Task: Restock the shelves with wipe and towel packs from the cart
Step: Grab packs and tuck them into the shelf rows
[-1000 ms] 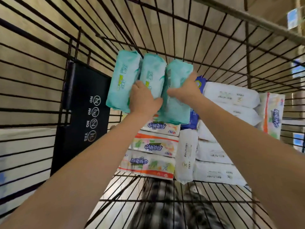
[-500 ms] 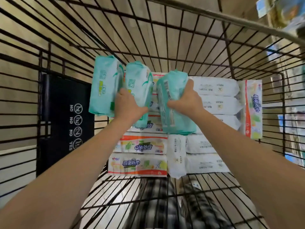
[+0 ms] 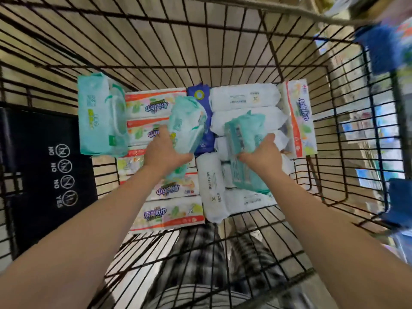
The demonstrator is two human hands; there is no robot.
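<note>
– Left grip (image 3: pixel 166 153) was curled round the lower end of one teal wipe pack (image 3: pixel 187 121), centre frame; right grip (image 3: pixel 264 158) was clamped on a second teal pack (image 3: pixel 244 139), centre right. Both packs sat above the stock inside the cart (image 3: pixel 334 90).
– Third teal pack (image 3: pixel 100 114)?
– Left of frame, apart from both grips, nobody holding it. Couldn't tell if it rested on the orange-trimmed towel packs (image 3: pixel 167 216) or leaned on the wire wall.
– Risks?
– Soft film, squashy contents. Each grip had only one end of its pack, so my guess was a pack could sag, slide out and drop among the white packs (image 3: pixel 243 97). The right one looked crumpled; a harder squeeze might pop its seal.
– Anything else?
– On the lift out, a pack corner could catch the cart's wires or rim. The loose one, if only leaning, might tip toward the black flap (image 3: pixel 44 175) at lower left. The right edge of the frame was motion-blurred and no shelf showed clearly, so a rushed swing that way could knock stock. Judgement only.
</note>
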